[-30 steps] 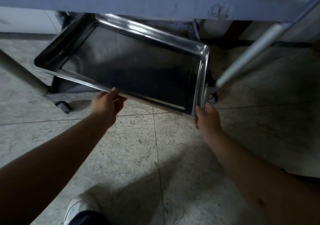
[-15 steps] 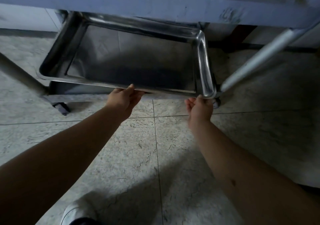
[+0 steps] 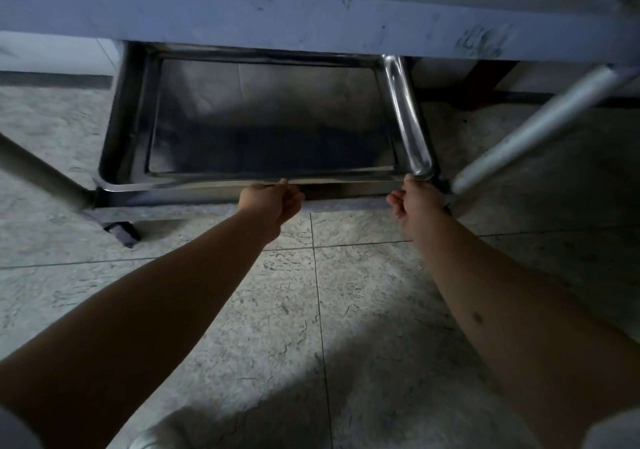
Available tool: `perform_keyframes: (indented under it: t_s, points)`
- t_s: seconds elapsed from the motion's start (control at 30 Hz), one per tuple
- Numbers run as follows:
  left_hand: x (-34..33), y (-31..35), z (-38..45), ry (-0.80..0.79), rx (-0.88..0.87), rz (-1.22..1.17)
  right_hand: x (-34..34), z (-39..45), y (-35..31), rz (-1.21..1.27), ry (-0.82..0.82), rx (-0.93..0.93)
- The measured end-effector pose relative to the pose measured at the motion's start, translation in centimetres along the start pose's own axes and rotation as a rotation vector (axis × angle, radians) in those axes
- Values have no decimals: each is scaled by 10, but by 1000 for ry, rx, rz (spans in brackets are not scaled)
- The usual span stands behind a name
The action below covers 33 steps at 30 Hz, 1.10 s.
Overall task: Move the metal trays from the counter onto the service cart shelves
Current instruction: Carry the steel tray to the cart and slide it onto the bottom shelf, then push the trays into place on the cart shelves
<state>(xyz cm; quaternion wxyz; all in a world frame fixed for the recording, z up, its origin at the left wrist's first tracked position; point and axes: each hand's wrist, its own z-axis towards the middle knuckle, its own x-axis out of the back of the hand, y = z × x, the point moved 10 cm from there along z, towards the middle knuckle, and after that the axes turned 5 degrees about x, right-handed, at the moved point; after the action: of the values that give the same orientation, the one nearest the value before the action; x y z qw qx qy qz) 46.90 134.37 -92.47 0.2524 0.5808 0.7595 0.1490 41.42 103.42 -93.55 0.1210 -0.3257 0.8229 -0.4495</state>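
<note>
A shiny rectangular metal tray (image 3: 407,126) lies flat on the cart's bottom shelf (image 3: 152,208), squared with the frame, its far end hidden under the upper shelf (image 3: 311,12). My left hand (image 3: 273,199) grips the middle of the tray's near rim, thumb on top. At the near right corner my right hand (image 3: 415,203) touches the rim with a loose, partly curled hold.
Two slanted metal cart legs flank the shelf, one on the left (image 3: 41,175) and one on the right (image 3: 533,130). A caster (image 3: 121,234) sits under the left corner. Speckled floor tiles (image 3: 311,310) stretch toward me, with my shoe (image 3: 152,440) at the bottom edge.
The tray has gone from tilted and angled in the air to lying flat and straight on the bottom shelf, pushed farther in. Both hands followed its near rim forward.
</note>
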Motion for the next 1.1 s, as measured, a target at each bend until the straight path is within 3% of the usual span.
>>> perform_keyframes:
  t_s: [0.3,0.43,0.53,0.63,0.73,0.83,0.97,1.1]
  points:
    - [0,15,1,20,-8,135,6,11,-6,-311,48,42]
    - [7,23,-1,27,-92,355,4,2,-22,-553,68,213]
    - [10,33,-12,85,-326,739,-15,-29,-31,-816,-44,552]
    - [4,51,-43,224,-802,1258,-35,-82,-29,-1082,-164,929]
    - [4,40,-60,297,-1073,1692,-49,-111,-10,-1292,-261,1089]
    - [26,15,-50,298,-916,1971,-55,-109,23,-1546,-388,927]
    - [55,2,-50,308,-758,1971,-65,-114,39,-1668,-508,886]
    - [64,7,-84,318,-661,1985,-61,-140,25,-1707,-529,837]
